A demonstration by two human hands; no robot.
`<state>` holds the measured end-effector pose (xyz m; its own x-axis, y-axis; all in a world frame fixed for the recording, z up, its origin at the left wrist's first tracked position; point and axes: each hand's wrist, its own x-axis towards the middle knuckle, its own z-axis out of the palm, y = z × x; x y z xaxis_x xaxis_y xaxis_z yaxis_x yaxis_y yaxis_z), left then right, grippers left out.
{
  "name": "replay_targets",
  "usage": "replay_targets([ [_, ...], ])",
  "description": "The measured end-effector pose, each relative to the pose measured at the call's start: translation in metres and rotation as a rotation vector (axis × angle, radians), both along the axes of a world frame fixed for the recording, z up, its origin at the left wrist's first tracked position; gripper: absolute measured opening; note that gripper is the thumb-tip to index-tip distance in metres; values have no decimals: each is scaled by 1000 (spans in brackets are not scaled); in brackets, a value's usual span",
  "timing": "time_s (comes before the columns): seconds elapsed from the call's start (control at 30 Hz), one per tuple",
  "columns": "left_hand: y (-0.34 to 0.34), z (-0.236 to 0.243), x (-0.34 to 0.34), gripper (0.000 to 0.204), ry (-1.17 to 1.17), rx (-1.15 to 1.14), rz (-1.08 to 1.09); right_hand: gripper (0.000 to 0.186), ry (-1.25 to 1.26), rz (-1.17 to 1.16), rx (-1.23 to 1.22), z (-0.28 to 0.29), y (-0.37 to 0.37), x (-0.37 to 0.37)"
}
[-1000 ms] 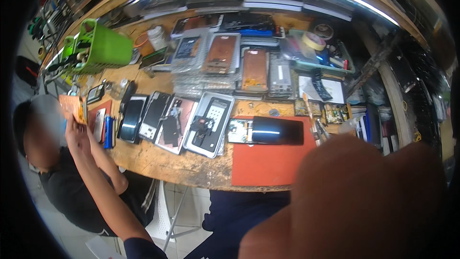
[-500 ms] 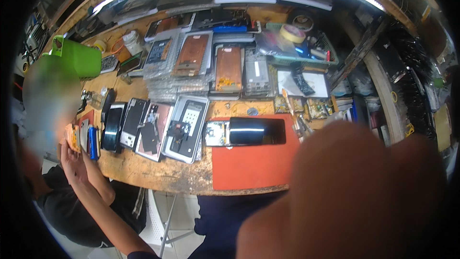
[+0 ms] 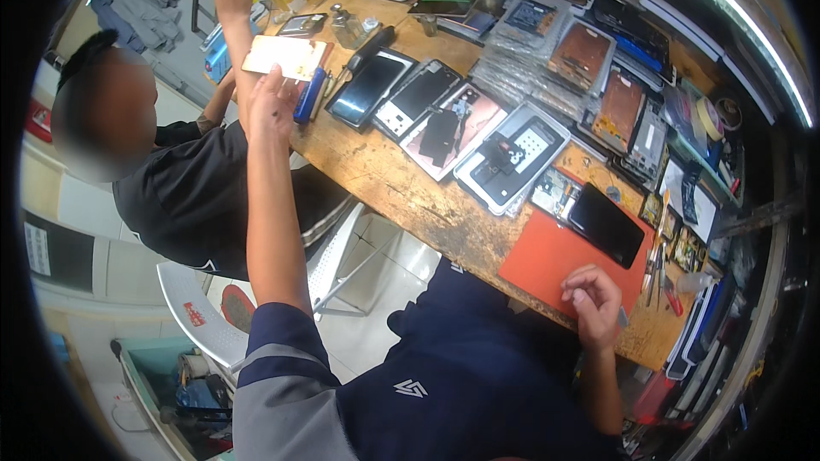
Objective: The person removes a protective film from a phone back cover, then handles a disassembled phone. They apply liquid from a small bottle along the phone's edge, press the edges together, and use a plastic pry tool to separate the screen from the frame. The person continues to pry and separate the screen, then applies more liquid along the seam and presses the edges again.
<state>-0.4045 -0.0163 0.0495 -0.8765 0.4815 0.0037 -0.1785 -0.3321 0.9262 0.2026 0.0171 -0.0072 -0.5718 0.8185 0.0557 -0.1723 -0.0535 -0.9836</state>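
Orange-edged panel [image 3: 286, 57] is held out by the left hand [image 3: 272, 107], pinched at its near edge, by the bench [image 3: 389, 201]; steady support seems called for. The right hand [image 3: 594, 300] is half-curled, apparently empty.

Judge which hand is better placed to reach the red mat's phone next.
Probably the right hand: it's at the red mat, near the phone; the left hand, farther away, holds a flat panel.
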Motion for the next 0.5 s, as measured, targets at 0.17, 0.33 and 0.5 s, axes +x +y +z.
replay_targets([
  [0.17, 8, -11, 3, 19, 17, 44, -72, 6, -132, -102, 93, -18, -16, -6],
  [0.33, 31, -28, 8, 10, -79, 40, -10, 4, -238, -139, 311, -16, -16, -17],
  [0.5, 44, -42, 18, 27, -163, 107, 40, 5, -368, -165, 401, -10, -22, -23],
])
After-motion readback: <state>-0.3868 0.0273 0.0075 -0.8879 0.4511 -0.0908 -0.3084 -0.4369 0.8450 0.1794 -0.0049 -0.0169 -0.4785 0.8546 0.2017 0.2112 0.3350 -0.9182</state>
